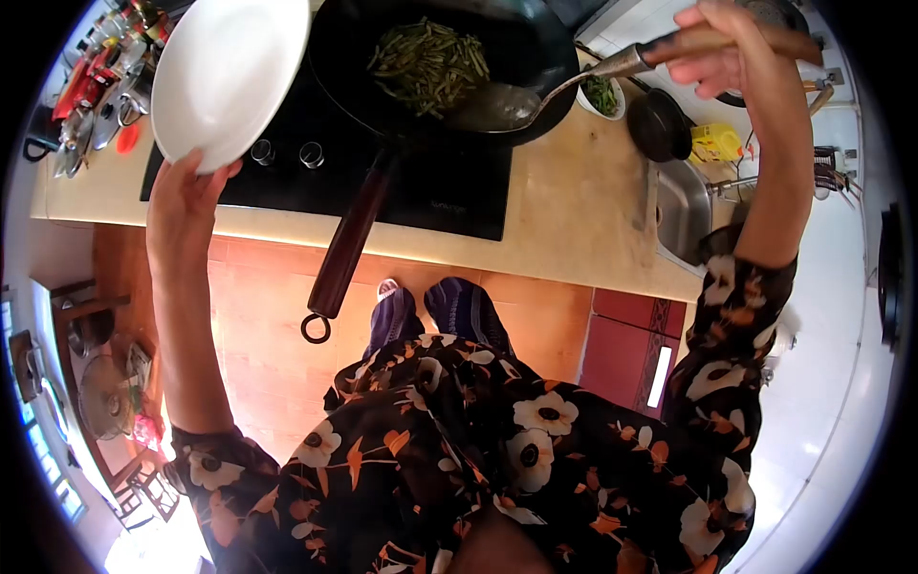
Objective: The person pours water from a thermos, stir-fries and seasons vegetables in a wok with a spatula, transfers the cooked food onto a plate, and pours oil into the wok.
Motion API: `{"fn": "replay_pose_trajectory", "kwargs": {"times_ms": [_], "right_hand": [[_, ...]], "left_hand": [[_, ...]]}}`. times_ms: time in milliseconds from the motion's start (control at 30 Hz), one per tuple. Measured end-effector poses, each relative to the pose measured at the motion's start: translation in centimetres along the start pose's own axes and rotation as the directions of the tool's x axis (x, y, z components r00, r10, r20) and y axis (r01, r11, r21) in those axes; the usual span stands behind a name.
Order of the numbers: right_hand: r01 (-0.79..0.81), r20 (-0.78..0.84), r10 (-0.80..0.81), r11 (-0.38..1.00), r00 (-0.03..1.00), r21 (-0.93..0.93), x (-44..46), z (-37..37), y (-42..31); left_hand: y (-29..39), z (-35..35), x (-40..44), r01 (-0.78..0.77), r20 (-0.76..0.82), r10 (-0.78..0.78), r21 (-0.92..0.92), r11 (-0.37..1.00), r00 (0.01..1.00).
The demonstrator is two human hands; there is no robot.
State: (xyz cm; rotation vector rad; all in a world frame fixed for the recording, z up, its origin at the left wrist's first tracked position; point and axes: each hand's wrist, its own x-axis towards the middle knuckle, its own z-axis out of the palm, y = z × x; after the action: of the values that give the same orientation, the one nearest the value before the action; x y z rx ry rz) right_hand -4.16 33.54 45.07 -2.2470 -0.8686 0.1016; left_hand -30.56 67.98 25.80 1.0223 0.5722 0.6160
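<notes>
My left hand [191, 187] grips the lower rim of a white oval plate [229, 81], tilted up left of the wok. A dark wok [545, 57] stands over the black cooktop [445, 187], its long brown handle pointing toward me. Cut green beans [430, 67] lie inside it. At the right, my right hand [722, 53] is closed round the wooden handle of a metal ladle [497, 107]. The ladle's bowl rests in the wok, beside the beans, and looks shiny inside.
Right of the wok are a white bowl of greens [602, 96], a small black pan [658, 126], a yellow container [715, 143] and a steel sink [681, 210]. Bottles and jars [105, 72] crowd the counter's far left. The wok handle [349, 244] overhangs the counter edge.
</notes>
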Motion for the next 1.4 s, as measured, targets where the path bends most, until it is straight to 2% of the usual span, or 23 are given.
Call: {"fn": "replay_pose_trajectory", "kwargs": {"times_ms": [67,100,167,200,233,300,333,433,533,567,633,667,733,833,867,900,1000,1133,1200,1233,1300,1367,1400], "right_hand": [[-0.190,0.046,0.187,0.980,0.981,0.060,1.9,-0.1,0.0],[-0.218,0.089,0.207,0.967,0.974,0.133,2.6,0.1,1.4],[-0.232,0.091,0.214,0.922,0.973,0.310,2.6,2.3,4.3],[-0.194,0.013,0.207,0.888,0.978,0.417,2.4,4.3,5.2],[-0.142,-0.070,0.193,0.881,0.979,0.451,2.1,5.7,5.3],[-0.087,-0.089,0.163,0.827,0.983,0.556,2.5,5.7,5.7],[-0.093,-0.085,0.168,0.825,0.982,0.558,2.7,5.6,5.3],[0.050,-0.171,0.033,0.888,0.985,0.456,3.1,6.5,3.5],[0.035,-0.012,-0.034,0.893,0.999,0.448,3.6,9.1,3.1],[0.064,-0.081,-0.036,0.925,0.996,0.374,3.2,8.3,2.1],[0.034,-0.039,-0.028,0.985,0.999,0.167,3.4,4.3,-0.1],[0.023,-0.030,-0.019,0.987,0.999,0.161,3.6,2.3,-0.8],[-0.039,0.094,0.042,0.999,0.995,-0.037,4.0,-1.0,-1.7],[-0.041,0.133,0.039,0.999,0.990,0.011,4.0,-0.3,0.4],[-0.010,0.113,0.003,0.998,0.994,0.063,3.9,1.0,1.2],[-0.075,0.036,0.071,0.988,0.997,0.134,3.6,3.0,2.4],[0.009,-0.055,0.010,0.944,0.998,0.330,4.3,4.6,3.2],[0.094,-0.066,-0.081,0.968,0.994,0.233,5.8,4.0,1.3],[0.075,-0.021,-0.072,0.935,0.997,0.346,7.0,6.1,2.4],[0.131,-0.012,-0.137,0.910,0.990,0.393,7.1,7.5,3.4],[0.029,0.111,-0.074,0.933,0.991,0.360,7.0,7.6,3.1],[0.070,0.131,-0.099,0.975,0.986,0.213,7.0,4.1,1.4],[-0.003,0.063,-0.004,0.994,0.998,0.112,6.1,2.8,-0.4]], "left_hand": [[-0.3,-0.9,-2.0,0.021,-0.104,-0.023,-0.024,1.000,0.994],[-0.4,-1.3,-2.9,0.018,-0.107,-0.022,-0.034,0.999,0.994],[-0.6,-2.4,-4.6,0.064,-0.173,-0.057,0.033,0.997,0.983],[-1.0,-2.9,-5.5,0.055,-0.187,-0.050,0.023,0.998,0.981],[-1.3,-3.5,-6.1,0.043,-0.214,-0.039,0.017,0.999,0.976],[-0.9,-4.1,-7.1,0.029,-0.234,-0.023,0.021,0.999,0.972],[-0.6,-4.2,-7.7,0.048,-0.253,-0.035,0.045,0.998,0.967],[-0.6,-4.2,-8.8,0.069,-0.299,-0.042,0.078,0.995,0.953],[-1.5,-6.0,-8.5,0.044,-0.269,-0.033,0.034,0.998,0.962],[-1.8,-6.3,-8.6,0.046,-0.287,-0.036,0.030,0.998,0.957],[-1.9,-6.9,-9.5,0.082,-0.312,-0.069,0.029,0.996,0.947],[-1.6,-7.2,-10.0,0.099,-0.304,-0.081,0.042,0.994,0.949],[-1.7,-7.3,-10.7,0.102,-0.296,-0.081,0.055,0.993,0.952],[-2.5,-8.6,-11.4,0.108,-0.288,-0.100,0.011,0.994,0.952],[-2.6,-8.3,-11.6,0.100,-0.291,-0.095,0.003,0.995,0.952],[-2.6,-7.9,-11.8,0.102,-0.322,-0.101,-0.012,0.995,0.941],[-2.6,-8.1,-11.6,0.102,-0.359,-0.094,0.002,0.995,0.928],[-3.1,-8.1,-11.8,0.101,-0.395,-0.088,0.012,0.995,0.915],[-3.2,-7.5,-11.5,0.089,-0.410,-0.080,0.004,0.996,0.909],[-3.3,-7.2,-11.5,0.085,-0.429,-0.081,-0.011,0.996,0.899],[-3.2,-7.3,-11.7,0.072,-0.410,-0.073,-0.018,0.997,0.909],[-3.3,-7.9,-12.1,0.118,-0.394,-0.109,-0.001,0.993,0.912],[-3.2,-8.1,-12.4,0.130,-0.400,-0.121,-0.004,0.992,0.909]]}}
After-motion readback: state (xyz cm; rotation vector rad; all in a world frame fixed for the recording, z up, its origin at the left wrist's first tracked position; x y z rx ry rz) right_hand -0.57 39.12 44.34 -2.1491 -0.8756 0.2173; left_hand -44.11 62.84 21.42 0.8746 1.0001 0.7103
